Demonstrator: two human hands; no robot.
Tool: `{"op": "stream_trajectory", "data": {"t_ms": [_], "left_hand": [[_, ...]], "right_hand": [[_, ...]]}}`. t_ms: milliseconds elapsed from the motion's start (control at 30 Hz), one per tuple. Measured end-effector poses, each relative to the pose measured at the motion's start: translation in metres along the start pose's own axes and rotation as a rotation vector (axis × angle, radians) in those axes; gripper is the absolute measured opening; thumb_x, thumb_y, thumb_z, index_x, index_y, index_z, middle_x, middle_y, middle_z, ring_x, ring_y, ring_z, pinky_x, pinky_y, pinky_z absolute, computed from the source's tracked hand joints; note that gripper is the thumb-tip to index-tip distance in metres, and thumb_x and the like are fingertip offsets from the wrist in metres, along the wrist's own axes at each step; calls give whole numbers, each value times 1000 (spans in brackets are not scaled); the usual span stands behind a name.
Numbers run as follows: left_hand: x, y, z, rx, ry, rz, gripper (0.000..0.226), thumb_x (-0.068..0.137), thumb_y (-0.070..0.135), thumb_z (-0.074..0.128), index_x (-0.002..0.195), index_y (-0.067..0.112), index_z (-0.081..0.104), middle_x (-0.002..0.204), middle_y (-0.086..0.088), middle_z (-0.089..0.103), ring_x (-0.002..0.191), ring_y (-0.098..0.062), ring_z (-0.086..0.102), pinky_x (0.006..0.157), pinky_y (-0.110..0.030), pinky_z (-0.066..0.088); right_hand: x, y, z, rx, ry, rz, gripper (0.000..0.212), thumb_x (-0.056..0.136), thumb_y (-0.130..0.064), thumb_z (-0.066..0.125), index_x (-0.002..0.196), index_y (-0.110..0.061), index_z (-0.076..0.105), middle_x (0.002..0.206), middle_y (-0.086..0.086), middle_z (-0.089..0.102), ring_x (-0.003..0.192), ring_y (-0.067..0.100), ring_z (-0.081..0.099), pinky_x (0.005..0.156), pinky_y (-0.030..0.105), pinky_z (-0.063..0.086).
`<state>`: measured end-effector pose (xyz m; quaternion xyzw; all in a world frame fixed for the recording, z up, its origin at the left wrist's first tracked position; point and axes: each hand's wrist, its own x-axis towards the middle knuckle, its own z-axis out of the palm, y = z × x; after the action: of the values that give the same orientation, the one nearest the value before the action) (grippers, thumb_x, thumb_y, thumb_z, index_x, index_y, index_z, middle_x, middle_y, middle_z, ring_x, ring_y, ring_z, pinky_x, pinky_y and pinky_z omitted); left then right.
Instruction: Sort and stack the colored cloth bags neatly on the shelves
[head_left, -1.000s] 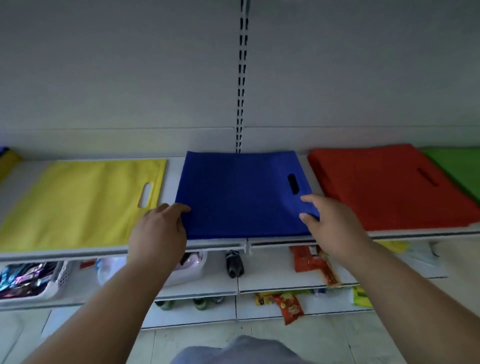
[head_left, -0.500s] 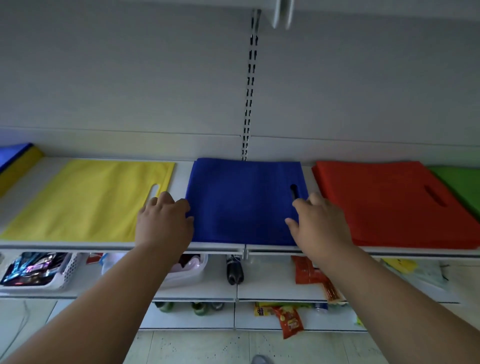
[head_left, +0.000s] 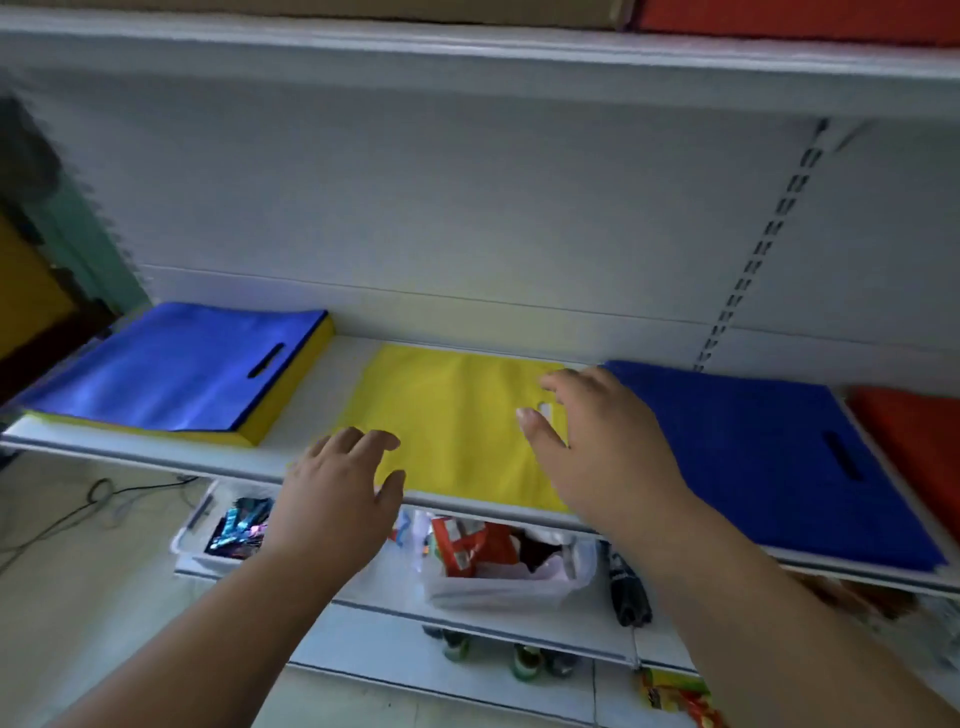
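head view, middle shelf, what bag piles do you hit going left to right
blue-topped yellow stack → yellow bag under both hands → blue bag → red bag at the right edge

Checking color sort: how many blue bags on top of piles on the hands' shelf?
2. One blue bag tops a yellow stack at the shelf's left end; the other lies right of the yellow bag. More may sit underneath.

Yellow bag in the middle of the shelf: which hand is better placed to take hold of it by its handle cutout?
Right, probably. The right hand hovers with spread fingers at the cutout of the yellow bag. The left hand is at the bag's near left corner, away from the cutout.
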<state>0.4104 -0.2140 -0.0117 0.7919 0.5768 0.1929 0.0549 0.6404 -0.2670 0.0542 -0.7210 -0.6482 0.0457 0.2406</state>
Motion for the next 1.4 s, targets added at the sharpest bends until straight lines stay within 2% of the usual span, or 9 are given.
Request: {"op": "stream_trajectory", "data": {"t_ms": [167,267,400,567,733,933,1133,1267,1400], "left_hand": [[-11,-102,-50,26,-9,-91,33,85,37,52,114,27,64,97,3,66,96,-26,59,80,-37,49],[-4,-149,-65,48,8,-140,27,86,31,63,113,27,65,95,4,66,95,-26,60,79,-37,48],[20,-199,-65,65,24,-176,28,84,31,66,111,25,65,89,3,65,89,-28,61,74,-37,49],[33,-259,-76,83,47,-206,34,83,39,52,111,26,65,88,4,65,89,-28,61,74,-37,52],[54,-344,-80,96,53,-196,31,81,36,51,106,24,67,86,3,64,82,-28,61,68,-37,52],[107,-443,-89,142,56,-60,22,81,32,52,93,24,69,82,-2,57,74,-34,57,63,-34,46],[136,-480,-95,75,-172,-33,36,91,38,51,125,27,57,111,-2,64,103,-30,57,82,-37,49],[147,-486,-91,-23,-208,-9,31,93,37,47,123,29,50,106,2,67,90,-26,63,72,-37,53],[145,-491,-92,-42,-237,-14,26,95,35,45,120,31,50,100,7,68,78,-22,61,61,-31,51]], "right_hand": [[31,-110,53,63,-3,-69,53,87,-52,43,120,-16,62,109,7,62,101,29,60,86,43,49],[53,-156,74,44,-32,-118,54,85,-53,42,120,-17,63,108,7,62,101,29,60,85,43,49],[90,-189,102,35,-27,-179,51,85,-52,45,116,-16,65,103,7,62,96,31,61,82,43,50],[133,-228,143,33,-10,-212,44,84,-48,52,107,-15,67,91,9,62,84,35,62,73,43,52],[156,-275,188,-20,-7,-173,35,88,-40,63,109,-13,67,96,9,63,87,36,63,76,45,53],[153,-322,236,-125,53,75,37,89,-42,61,112,-14,67,99,8,63,92,34,60,80,41,50],[129,-338,272,-395,-123,372,48,92,-54,47,123,-19,58,123,5,58,112,30,50,93,38,42],[122,-339,287,-478,-163,431,47,94,-54,44,126,-21,54,136,4,53,118,31,43,96,38,38],[117,-341,291,-486,-40,488,40,90,-50,50,106,-14,60,110,9,65,103,35,48,84,39,40]]}}
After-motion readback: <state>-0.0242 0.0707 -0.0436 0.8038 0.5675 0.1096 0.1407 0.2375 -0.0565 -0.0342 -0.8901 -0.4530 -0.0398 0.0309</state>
